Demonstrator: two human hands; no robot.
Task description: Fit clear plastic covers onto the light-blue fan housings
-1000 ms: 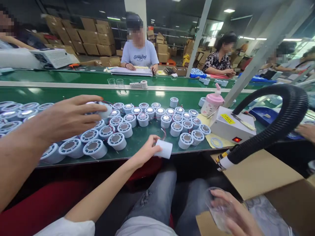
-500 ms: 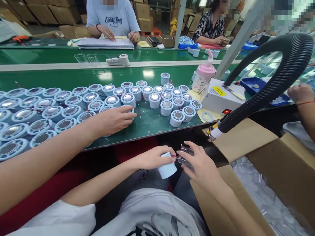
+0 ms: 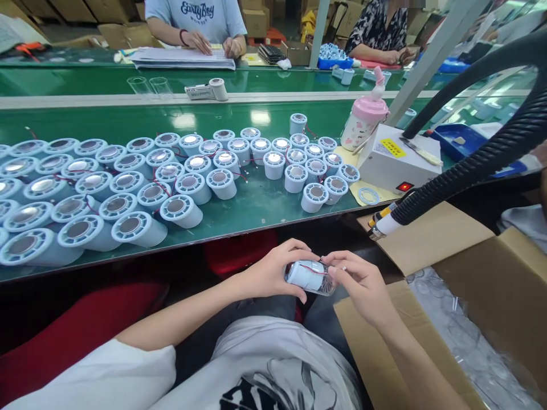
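Over my lap, my left hand [image 3: 282, 270] wraps round a clear plastic cup [image 3: 327, 289] with a light blue cylinder [image 3: 305, 274] inside it. A red wire runs along the cylinder's side. At the cup's right end, my right hand [image 3: 356, 280] pinches the wire, whose small white connector shows by the fingertips. Rows of similar blue cylinders [image 3: 182, 209] with round metallic tops stand on the green table [image 3: 252, 213] in front of me.
A grey-white box [image 3: 388, 162] with a black ribbed hose [image 3: 461, 176] stands at the right, beside a pink-lidded bottle [image 3: 363, 119]. Below it, an open cardboard box [image 3: 491, 296] holds clear plastic pieces. Two people sit across the table.
The blue cylinder has gone into the clear cup, now held by my left hand. My right hand has moved from the cup's body to its end. Another person's arm has left the table's left side.
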